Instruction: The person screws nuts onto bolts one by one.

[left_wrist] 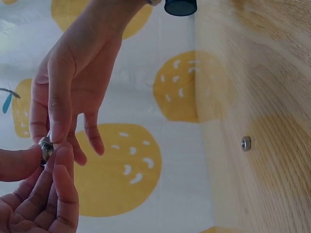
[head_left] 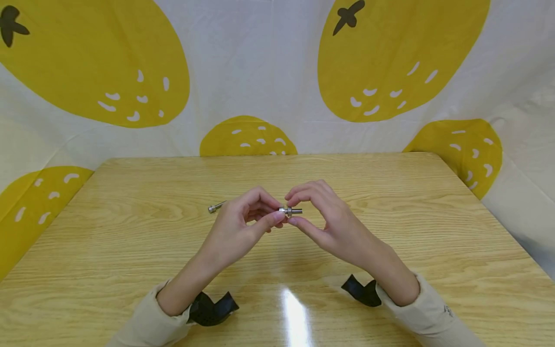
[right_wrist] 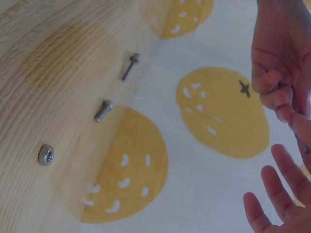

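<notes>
My left hand (head_left: 243,226) pinches a small metal bolt (head_left: 298,211) between thumb and fingers, near its left end. A hex nut (head_left: 290,211) sits around the bolt, whose bare shank points right. Around the nut curves my right hand (head_left: 331,221); its index fingertip stands apart above, with the thumb tip close below. In the left wrist view, the right hand (left_wrist: 77,82) hangs over the left hand (left_wrist: 39,199), and the nut (left_wrist: 46,143) shows between their fingertips. The right wrist view catches the left hand (right_wrist: 282,63) and the right hand's spread fingers (right_wrist: 277,184).
On the wooden table (head_left: 130,241), a socket-head bolt (head_left: 212,208) lies left of the left hand. The right wrist view shows two bolts (right_wrist: 103,110) and a loose nut (right_wrist: 46,155) on the wood. A fruit-patterned cloth (head_left: 260,62) hangs behind the table.
</notes>
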`<state>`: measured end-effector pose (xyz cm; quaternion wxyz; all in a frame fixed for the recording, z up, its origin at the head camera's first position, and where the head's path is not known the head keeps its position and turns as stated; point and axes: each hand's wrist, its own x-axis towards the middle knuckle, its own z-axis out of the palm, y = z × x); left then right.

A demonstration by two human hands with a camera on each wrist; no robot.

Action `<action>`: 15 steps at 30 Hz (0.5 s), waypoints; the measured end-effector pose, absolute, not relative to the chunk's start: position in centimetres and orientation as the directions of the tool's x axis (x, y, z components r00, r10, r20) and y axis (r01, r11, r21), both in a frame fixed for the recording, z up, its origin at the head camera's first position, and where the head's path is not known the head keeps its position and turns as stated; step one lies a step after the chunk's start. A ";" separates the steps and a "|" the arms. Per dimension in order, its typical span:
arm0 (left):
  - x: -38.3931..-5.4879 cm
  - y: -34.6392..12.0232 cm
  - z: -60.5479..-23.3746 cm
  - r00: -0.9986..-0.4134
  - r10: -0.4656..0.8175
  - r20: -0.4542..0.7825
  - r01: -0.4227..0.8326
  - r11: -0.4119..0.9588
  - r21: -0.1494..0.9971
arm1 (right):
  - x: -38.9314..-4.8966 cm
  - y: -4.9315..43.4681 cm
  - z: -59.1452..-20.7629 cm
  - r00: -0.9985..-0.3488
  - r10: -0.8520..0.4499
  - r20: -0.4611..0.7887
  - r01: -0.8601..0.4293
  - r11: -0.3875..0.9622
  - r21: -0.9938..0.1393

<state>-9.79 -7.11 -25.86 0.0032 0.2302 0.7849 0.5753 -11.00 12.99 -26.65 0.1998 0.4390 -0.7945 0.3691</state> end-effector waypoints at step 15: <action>-9.7 -7.1 -25.9 -0.892 0.374 0.253 0.354 0.232 0.906 | -11.1 12.9 -27.0 -0.539 -0.556 0.633 -0.842 0.374 -0.388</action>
